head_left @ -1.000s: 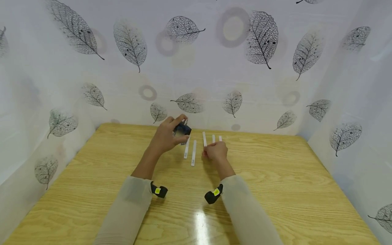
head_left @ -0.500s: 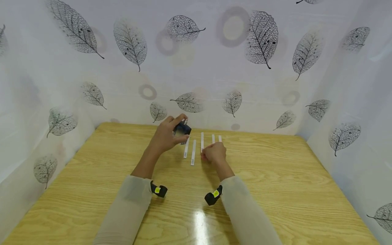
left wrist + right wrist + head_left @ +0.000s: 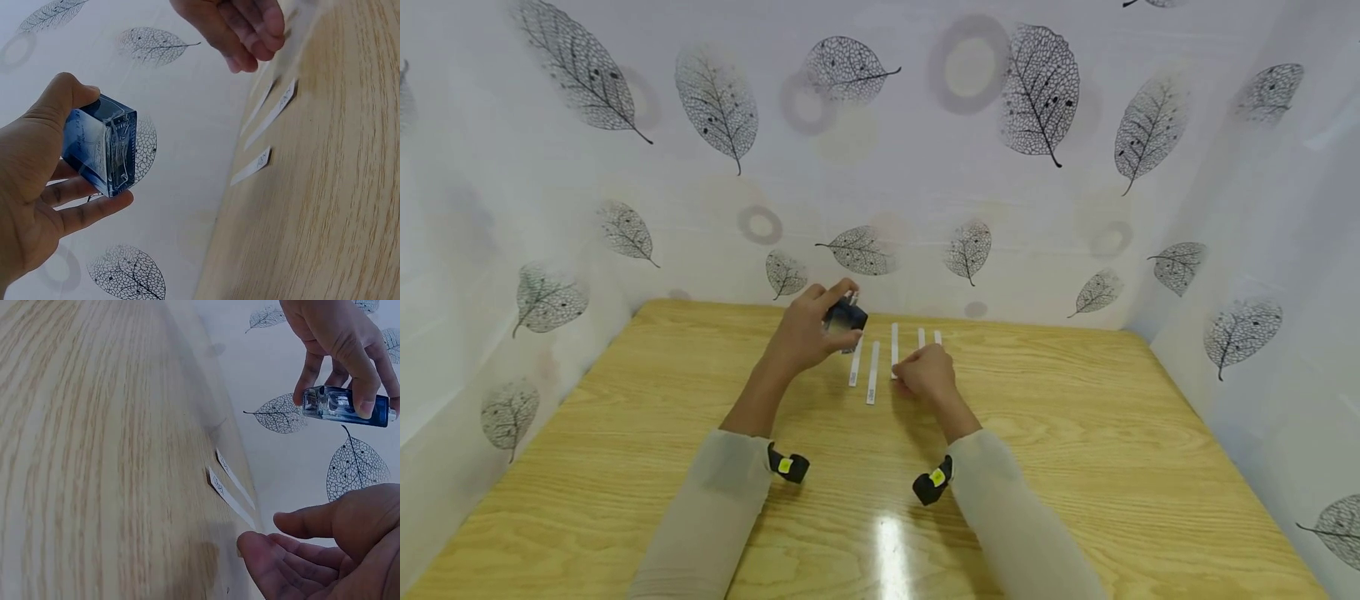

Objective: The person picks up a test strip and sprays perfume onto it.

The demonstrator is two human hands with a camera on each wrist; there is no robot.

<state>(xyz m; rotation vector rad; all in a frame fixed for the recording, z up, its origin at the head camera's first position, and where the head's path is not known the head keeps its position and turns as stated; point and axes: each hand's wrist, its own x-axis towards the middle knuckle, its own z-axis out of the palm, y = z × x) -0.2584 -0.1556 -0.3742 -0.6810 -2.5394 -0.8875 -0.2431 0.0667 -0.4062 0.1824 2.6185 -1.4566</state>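
My left hand holds a blue glass perfume bottle between thumb and fingers, raised over the far part of the table and tilted. My right hand is low at the near end of a white paper strip. In the right wrist view its thumb stands apart from the fingers, with no strip between them. Two labelled strips lie left of it, one nearer and one partly behind the bottle. Two more strips, on the right and far right, are partly covered by the right hand.
A wood-grain table spreads under both arms. Behind its far edge hangs a pale curtain printed with dark leaves, which also closes in both sides. Each wrist wears a small black camera, one on the left and one on the right.
The middle strip has swung from a slant to nearly straight and come slightly nearer and left. My right fingers have moved off its near end. The left hand keeps the bottle in place.
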